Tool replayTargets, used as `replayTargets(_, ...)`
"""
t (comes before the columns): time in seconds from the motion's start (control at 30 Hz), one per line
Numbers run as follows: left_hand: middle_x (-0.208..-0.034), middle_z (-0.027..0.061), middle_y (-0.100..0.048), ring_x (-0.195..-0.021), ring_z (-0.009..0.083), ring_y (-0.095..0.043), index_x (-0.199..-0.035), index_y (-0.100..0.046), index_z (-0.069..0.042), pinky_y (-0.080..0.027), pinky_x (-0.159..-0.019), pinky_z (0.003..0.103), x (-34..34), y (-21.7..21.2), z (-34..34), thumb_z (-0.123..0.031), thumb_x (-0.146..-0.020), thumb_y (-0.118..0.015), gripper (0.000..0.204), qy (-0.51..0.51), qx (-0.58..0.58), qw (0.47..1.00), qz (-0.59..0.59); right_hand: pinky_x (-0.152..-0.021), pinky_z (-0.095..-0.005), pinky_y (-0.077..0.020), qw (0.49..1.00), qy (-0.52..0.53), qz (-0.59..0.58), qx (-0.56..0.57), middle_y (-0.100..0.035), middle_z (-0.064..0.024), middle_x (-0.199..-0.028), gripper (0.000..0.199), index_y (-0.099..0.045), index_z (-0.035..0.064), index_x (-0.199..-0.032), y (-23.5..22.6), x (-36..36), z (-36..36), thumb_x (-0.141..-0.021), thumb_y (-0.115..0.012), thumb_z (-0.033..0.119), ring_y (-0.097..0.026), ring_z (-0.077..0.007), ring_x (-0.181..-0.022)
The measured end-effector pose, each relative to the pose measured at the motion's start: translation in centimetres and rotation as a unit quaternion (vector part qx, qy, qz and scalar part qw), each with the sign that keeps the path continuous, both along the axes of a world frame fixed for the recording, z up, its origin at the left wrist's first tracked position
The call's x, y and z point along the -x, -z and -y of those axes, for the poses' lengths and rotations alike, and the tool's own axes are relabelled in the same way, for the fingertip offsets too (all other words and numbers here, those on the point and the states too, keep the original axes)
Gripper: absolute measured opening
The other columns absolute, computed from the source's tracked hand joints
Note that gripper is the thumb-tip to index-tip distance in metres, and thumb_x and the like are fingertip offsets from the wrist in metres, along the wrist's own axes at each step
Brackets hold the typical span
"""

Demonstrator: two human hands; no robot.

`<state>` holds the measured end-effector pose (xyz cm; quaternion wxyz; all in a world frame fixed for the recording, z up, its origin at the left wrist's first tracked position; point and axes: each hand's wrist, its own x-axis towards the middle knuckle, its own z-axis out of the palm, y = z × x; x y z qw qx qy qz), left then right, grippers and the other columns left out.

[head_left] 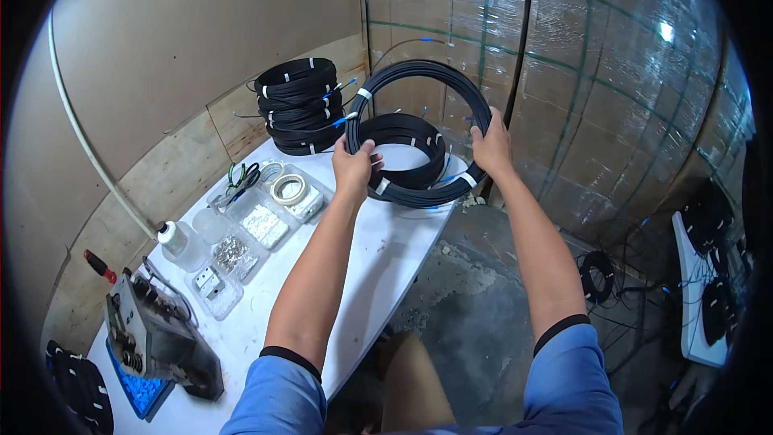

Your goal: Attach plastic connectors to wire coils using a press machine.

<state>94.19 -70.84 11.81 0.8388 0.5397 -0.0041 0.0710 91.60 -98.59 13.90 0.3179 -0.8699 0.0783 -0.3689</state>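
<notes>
I hold a large black cable coil (419, 72) upright over the far end of the white table (386, 250). My left hand (354, 165) grips its left side, and my right hand (491, 145) grips its right side. White ties bind the coil at a few spots. Behind it a smaller black coil (403, 133) lies flat on the table. A stack of several black coils (299, 105) stands at the table's far left corner.
Clear plastic trays (250, 229) with tape rolls, scissors and small metal parts line the table's left side, beside a white bottle (173, 238) and a grey machine (153, 334). Wrapped cardboard boxes (612, 89) stand to the right. More coils lie on the floor (600, 274).
</notes>
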Motion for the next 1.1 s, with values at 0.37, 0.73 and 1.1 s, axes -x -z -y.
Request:
replayTargets(0.37, -0.06, -0.0024, -0.05, -0.045, 0.0093, -0.045, -0.085, -0.063, -0.007, -0.04, -0.043, 0.029, 14.4, -5.0, -5.2, -0.023, -0.091, -0.079, 0.023, 0.036, -0.075, 0.996, 0.039, -0.09, -0.041, -0.0542, 0.984, -0.144, 0.073, -0.077, -0.074, -0.0147, -0.108, 0.046, -0.061, 0.0101, -0.126, -5.9, 9.2, -2.9, -0.083, -0.076, 0.015, -0.072, -0.0316, -0.102)
replayTargets(0.73, -0.058, 0.0009, -0.055, -0.045, 0.0108, -0.052, -0.078, -0.062, -0.004, -0.043, -0.046, 0.028, 21.9, -6.3, -10.9, -0.015, -0.087, -0.079, 0.022, 0.005, -0.221, 0.971, 0.089, -0.088, -0.0394, -0.0551, 0.97, -0.232, 0.012, 0.073, -0.075, -0.0181, -0.106, 0.044, -0.061, 0.009, -0.131, -8.4, 16.4, -7.6, -0.088, -0.071, 0.007, -0.074, -0.033, -0.1)
replayTargets(1.1, -0.062, 0.0014, -0.056, -0.05, 0.0105, -0.054, -0.092, -0.064, -0.001, -0.045, -0.048, 0.027, 25.1, -6.5, -15.4, -0.016, -0.087, -0.08, 0.022, 0.035, -0.251, 0.965, 0.068, -0.09, -0.0491, -0.0532, 0.917, -0.35, 0.044, 0.184, -0.072, -0.0191, -0.118, 0.044, -0.056, 0.0137, -0.135, -10.9, 16.6, -14.1, -0.093, -0.068, 0.006, -0.067, -0.042, -0.109)
